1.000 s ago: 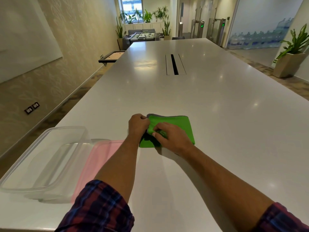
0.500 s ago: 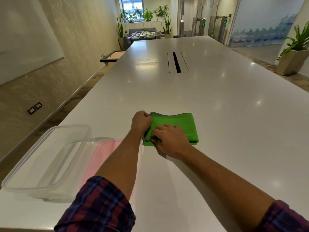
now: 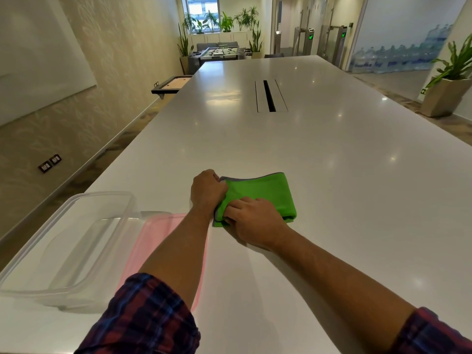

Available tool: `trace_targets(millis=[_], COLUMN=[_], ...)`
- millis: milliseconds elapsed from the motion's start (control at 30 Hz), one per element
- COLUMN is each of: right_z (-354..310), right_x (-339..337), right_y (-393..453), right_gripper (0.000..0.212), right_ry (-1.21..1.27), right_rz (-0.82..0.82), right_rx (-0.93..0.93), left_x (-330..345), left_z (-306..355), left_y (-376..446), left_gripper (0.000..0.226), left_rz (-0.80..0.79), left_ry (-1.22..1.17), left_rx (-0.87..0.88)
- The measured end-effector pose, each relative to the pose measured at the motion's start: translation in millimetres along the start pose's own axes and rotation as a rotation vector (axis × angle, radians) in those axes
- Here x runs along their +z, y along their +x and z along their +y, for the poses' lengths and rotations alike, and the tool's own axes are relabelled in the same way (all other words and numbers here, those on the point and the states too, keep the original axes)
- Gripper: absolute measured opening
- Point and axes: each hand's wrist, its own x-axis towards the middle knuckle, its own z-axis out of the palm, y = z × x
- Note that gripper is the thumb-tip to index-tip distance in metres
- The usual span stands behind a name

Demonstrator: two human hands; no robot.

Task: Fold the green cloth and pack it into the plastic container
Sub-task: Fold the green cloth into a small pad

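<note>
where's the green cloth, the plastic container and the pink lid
green cloth (image 3: 260,194), head view, middle of its folded top face
plastic container (image 3: 33,254), head view, clear left rim
pink lid (image 3: 153,241), head view, bare part beside the left forearm

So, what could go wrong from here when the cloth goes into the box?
Both hands, left hand and right hand, grip only the cloth at its left end, so the fold may open when lifted. The box sits near the table edge and may slide off if bumped.
</note>
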Motion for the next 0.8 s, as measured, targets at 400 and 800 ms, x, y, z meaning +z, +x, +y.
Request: trace_targets(millis=[400, 800], right_z=[-1.0, 10.5], right_x=[-3.4, -9.3], right_y=[-1.9, 0.0], right_gripper=[0.021, 0.032], right_ry=[-0.174, 0.136], right_rz=[-0.050, -0.148], right_rx=[-0.383, -0.308], left_x=[1.0, 2.1], left_z=[1.4, 7.2], left_y=[-1.0, 3.0], left_gripper=[0.007, 0.019], left_rz=[0.066, -0.032], left_ry=[0.038, 0.137], left_rx=[0.042, 0.101])
